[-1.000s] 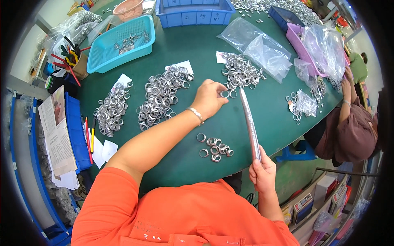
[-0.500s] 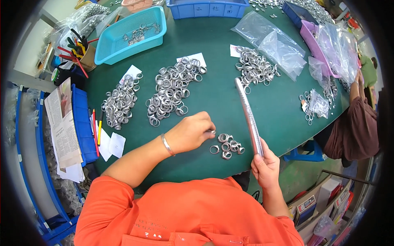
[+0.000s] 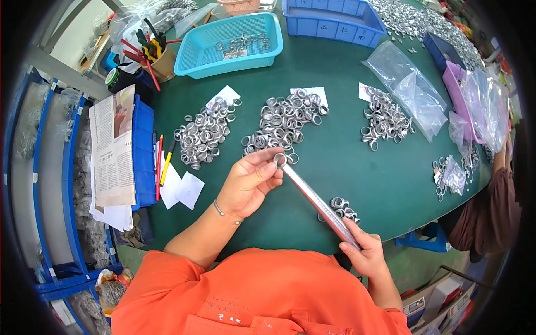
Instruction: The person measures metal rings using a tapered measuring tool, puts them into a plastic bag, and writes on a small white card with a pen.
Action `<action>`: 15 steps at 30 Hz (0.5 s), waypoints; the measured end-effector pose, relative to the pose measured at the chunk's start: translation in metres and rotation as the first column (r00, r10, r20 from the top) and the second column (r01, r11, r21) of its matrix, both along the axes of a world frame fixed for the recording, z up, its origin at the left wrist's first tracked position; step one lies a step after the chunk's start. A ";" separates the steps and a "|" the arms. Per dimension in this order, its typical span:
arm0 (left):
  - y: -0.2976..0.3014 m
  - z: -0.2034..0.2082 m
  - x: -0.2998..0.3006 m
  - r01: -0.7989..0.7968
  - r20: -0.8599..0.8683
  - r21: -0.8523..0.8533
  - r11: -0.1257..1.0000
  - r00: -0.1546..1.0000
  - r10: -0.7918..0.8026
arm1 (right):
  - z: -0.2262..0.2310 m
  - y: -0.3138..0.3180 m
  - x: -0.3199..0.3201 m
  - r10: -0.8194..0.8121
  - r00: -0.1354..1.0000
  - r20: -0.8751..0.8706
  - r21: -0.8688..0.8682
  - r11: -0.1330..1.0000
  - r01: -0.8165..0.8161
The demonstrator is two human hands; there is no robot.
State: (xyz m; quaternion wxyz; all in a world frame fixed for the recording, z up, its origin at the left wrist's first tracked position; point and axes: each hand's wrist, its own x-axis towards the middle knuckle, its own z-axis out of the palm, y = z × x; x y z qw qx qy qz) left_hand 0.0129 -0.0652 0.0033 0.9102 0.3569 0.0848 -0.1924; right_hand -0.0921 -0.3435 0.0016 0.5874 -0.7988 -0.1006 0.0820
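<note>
Clock centred on the silver metal ring (image 3: pixel 280 161). 9: blue plastic bin (image 3: pixel 145 151). 10: heaped silver rings (image 3: pixel 205 135). 11: turquoise mesh plastic basket (image 3: pixel 231 66). Left hand (image 3: pixel 248 181) pinches ring, other fingers loosely curled; ring meets tapered silver metal stick (image 3: pixel 318 202), threading unclear. Stick partly blocks small ring cluster (image 3: pixel 345 209), 4. Right hand (image 3: pixel 365 251) closed round stick's thick end. 2: clear plastic bag (image 3: pixel 410 92).
</note>
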 end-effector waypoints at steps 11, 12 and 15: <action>-0.024 -0.007 -0.029 0.302 0.167 0.373 0.877 0.908 -0.384 | 0.019 0.019 0.021 0.179 0.981 0.074 -0.067 0.983 -0.174; -0.023 -0.009 -0.028 0.288 0.209 0.356 0.889 0.902 -0.377 | 0.019 0.018 0.021 0.184 0.979 0.090 -0.091 0.980 -0.176; -0.025 -0.010 -0.026 0.277 0.252 0.339 0.899 0.894 -0.371 | 0.017 0.018 0.019 0.168 0.978 0.127 -0.114 0.981 -0.154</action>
